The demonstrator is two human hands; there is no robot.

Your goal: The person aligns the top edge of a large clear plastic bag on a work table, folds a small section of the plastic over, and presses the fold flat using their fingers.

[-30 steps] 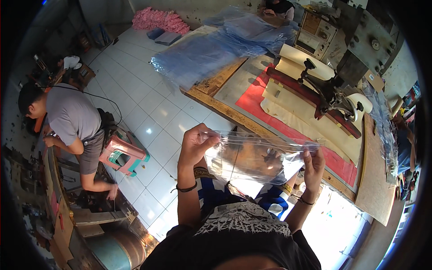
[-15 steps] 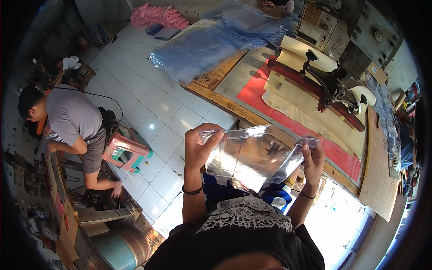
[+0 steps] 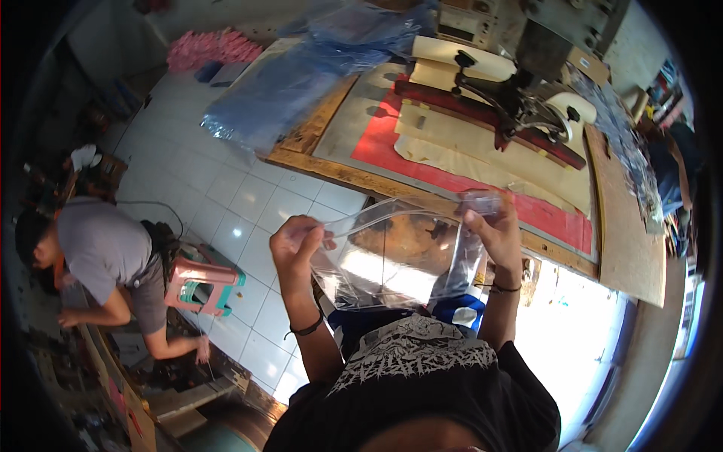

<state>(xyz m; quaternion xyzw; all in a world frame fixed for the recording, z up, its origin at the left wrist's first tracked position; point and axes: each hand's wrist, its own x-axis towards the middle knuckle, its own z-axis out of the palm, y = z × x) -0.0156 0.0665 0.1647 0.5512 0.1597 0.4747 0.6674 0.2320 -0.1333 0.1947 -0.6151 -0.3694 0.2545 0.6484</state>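
Observation:
A clear plastic pouch hangs in front of me, spread between both hands. Light glints on it, and the floor and table edge show through. My left hand pinches its upper left corner between thumb and fingers. On the other side, my right hand grips the upper right corner, where the film bunches above the thumb. The upper edge bows upward between the hands. The pouch is above my lap, close to the wooden edge of the worktable.
Ahead, a press with a dark red bar stands over cream sheets and a red mat. Blue-tinted plastic sheets cover the table's left end. Leftward, a person bends beside a pink and green stool. A pink heap lies farther off.
My view has shifted to the right, so the table and press sit farther left. The pouch's upper edge has bowed up and its middle hangs more open. Both hands keep hold.

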